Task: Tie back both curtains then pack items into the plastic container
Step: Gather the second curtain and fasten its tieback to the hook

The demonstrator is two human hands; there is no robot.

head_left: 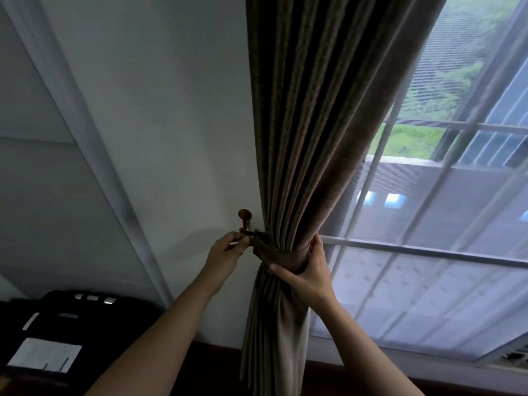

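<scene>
Pinching the tieback's end, the left hand (225, 252) sits just below one wooden wall hook (245, 221); one brown curtain (308, 138) hangs gathered beside the wall, cinched by one fabric tieback (281, 257); the right hand (307, 271) wraps around that bunched waist, fingers closed on it; one window (428, 252) lies rightmost.

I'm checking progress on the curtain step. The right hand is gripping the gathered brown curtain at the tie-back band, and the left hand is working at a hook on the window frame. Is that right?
Not quite. In the head view the hook is on the white wall left of the curtain, not on the window frame. The rest holds: the right hand grips the gathered curtain at the tie-back band, and the left hand works at the hook.
</scene>
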